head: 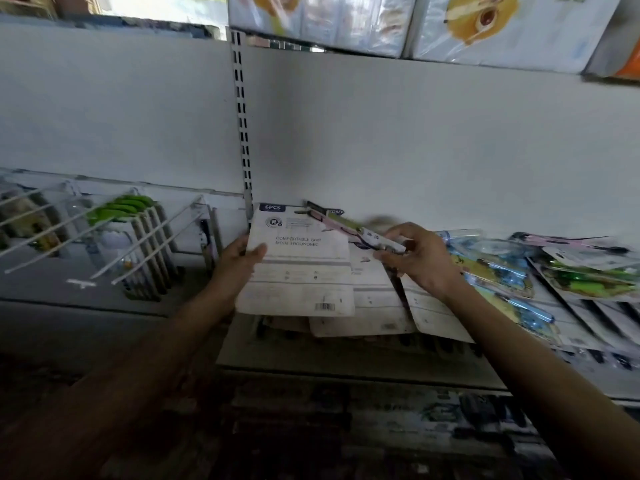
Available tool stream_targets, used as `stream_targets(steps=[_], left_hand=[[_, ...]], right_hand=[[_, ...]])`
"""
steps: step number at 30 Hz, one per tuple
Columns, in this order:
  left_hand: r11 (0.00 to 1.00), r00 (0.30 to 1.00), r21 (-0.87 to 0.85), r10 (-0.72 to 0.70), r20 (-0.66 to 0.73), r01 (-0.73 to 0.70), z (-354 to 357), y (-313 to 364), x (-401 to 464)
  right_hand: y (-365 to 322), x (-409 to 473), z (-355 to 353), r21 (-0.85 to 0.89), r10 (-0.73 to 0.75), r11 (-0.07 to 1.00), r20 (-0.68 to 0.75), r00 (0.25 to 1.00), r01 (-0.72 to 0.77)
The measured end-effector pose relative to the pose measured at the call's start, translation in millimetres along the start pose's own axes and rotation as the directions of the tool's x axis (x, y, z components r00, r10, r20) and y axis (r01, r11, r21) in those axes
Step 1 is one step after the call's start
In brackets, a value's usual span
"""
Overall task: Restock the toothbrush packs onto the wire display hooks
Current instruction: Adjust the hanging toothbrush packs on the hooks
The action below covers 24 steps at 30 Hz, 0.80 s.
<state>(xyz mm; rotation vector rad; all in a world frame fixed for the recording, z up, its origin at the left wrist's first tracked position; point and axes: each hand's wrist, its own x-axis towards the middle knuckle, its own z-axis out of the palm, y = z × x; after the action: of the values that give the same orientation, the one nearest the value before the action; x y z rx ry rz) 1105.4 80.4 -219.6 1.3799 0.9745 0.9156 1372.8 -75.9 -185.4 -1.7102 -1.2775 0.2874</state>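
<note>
A: So, what's around the packs?
B: Left of them, white wire display hooks (52, 237) jut from the back panel; some carry green-topped packs (126, 207). To the right, a loose heap of coloured toothbrush packs (502, 271) lies on the shelf (346, 365). Up top sit wrapped tissue bundles (502, 29).
A: And the setting?
B: A pale grey shelving unit with a slotted upright (242, 133) running down the panel; it's blurry lower down.
A: The hands?
B: The left hand (239, 261) grips the left edge of a white six-piece toothbrush pack (301, 268), its printed back facing the camera, thumb over the card, above more white packs (374, 299) on the shelf. The right hand (415, 261) pinches a slim pink pack (349, 230) seen edge-on, tilted up toward the left
</note>
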Motion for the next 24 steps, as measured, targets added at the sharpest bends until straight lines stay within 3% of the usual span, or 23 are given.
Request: stream_targets(steps=[3, 8, 11, 16, 24], left_hand=[[0.999, 0.999, 0.017, -0.031, -0.016, 0.031, -16.6, -10.5, -7.0], [0.999, 1.000, 0.050, -0.019, -0.011, 0.020, -35.8, -24.6, -22.7], [0.997, 1.000, 0.076, -0.007, -0.031, 0.009, -47.9, -30.5, -29.1], [0.995, 1.000, 0.103, 0.002, -0.012, 0.000, -76.6, -35.9, -35.0], [0.997, 0.984, 0.081, -0.031, 0.176, 0.017, -169.1, -55.8, -60.3]], right_hand=[[-7.8, -1.4, 6.0, 0.098, 0.025, 0.995, -0.051, 0.998, -0.020], [-34.2, -16.9, 17.5, 0.316, -0.015, 0.946, -0.192, 0.981, 0.076], [-54.9, -27.4, 27.6, 0.426, 0.049, 0.902, -0.257, 0.965, 0.068], [-88.3, -37.1, 54.8, 0.509, 0.068, 0.859, -0.227, 0.972, 0.059], [-134.6, -55.3, 144.9, 0.532, 0.100, 0.847, -0.153, 0.983, -0.003]])
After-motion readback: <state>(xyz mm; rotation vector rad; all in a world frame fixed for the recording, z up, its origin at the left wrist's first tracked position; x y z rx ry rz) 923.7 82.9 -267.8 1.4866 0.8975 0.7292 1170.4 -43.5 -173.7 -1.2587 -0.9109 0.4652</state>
